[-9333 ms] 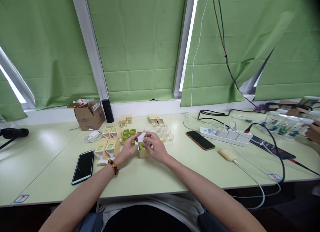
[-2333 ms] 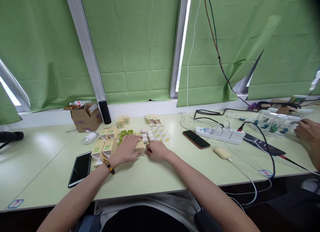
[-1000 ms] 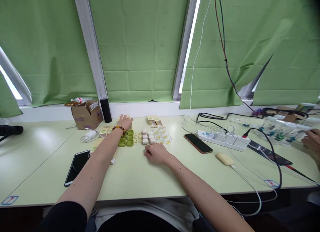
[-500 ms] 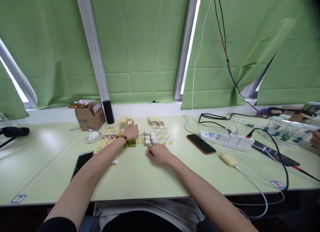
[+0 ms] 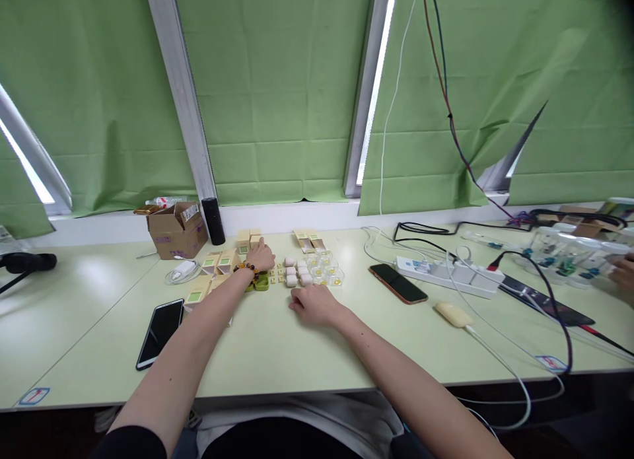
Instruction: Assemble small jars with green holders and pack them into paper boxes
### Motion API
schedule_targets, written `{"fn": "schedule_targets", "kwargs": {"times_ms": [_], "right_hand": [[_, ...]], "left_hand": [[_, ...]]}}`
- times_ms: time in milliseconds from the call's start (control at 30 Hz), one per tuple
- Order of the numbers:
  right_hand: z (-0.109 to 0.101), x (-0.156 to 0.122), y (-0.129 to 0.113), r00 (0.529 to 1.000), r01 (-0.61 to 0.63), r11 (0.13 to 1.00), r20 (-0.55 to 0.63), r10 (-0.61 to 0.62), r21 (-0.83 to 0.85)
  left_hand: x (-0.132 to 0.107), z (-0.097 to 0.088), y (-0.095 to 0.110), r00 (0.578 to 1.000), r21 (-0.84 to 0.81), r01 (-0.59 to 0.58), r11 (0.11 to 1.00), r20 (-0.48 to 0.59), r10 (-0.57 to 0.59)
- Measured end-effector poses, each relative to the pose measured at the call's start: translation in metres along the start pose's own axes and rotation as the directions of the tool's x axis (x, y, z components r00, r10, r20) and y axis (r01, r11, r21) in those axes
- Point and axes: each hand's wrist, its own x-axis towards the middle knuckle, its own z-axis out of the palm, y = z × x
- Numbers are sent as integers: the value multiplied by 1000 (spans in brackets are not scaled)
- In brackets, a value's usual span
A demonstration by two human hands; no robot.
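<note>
My left hand (image 5: 261, 255), with a beaded bracelet at the wrist, reaches over small green open containers (image 5: 261, 282). Its index finger is stretched out toward small cream boxes (image 5: 244, 241), and nothing shows in its grip. Whether the fingertip touches a box I cannot tell. My right hand (image 5: 313, 303) rests on the table with its fingers curled in, and no object shows in it. Just beyond it are rows of pale pink-white pieces (image 5: 290, 272) and clear round cups with yellow bits (image 5: 329, 269). Tiny yellow squares (image 5: 279, 273) lie between my hands.
More cream boxes (image 5: 198, 290) and a black phone (image 5: 159, 333) lie by my left forearm. A cardboard box (image 5: 177, 233) and black cylinder (image 5: 212, 221) stand behind. Rightward are another phone (image 5: 397, 284), a power strip (image 5: 448, 276), cables and another person's hand (image 5: 621, 277).
My left hand has shifted very slightly within the same spot, and its forearm has moved a little right, uncovering more of the black phone. My right hand stays in place.
</note>
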Motion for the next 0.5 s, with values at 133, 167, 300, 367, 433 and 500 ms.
{"fn": "schedule_targets", "kwargs": {"times_ms": [133, 167, 300, 367, 433, 500], "right_hand": [[1, 0, 1, 1000, 5, 1000, 1, -5, -3], [1, 0, 1, 1000, 5, 1000, 2, -5, -2], [0, 0, 0, 1000, -4, 1000, 4, 4, 5], [1, 0, 0, 1000, -2, 1000, -2, 2, 7], [1, 1, 1, 1000, 2, 1000, -11, -2, 9], [2, 1, 1, 1000, 7, 1000, -19, -7, 8]], "left_hand": [[4, 3, -1, 1000, -24, 16, 1000, 20, -16], [5, 3, -1, 999, -31, 21, 999, 25, -20], [9, 4, -3, 998, -55, 50, 997, 44, -47], [10, 4, -3, 996, -67, 70, 995, 55, -66], [12, 4, -3, 995, -78, 87, 993, 64, -82], [13, 4, -2, 993, -88, 96, 991, 70, -90]]}}
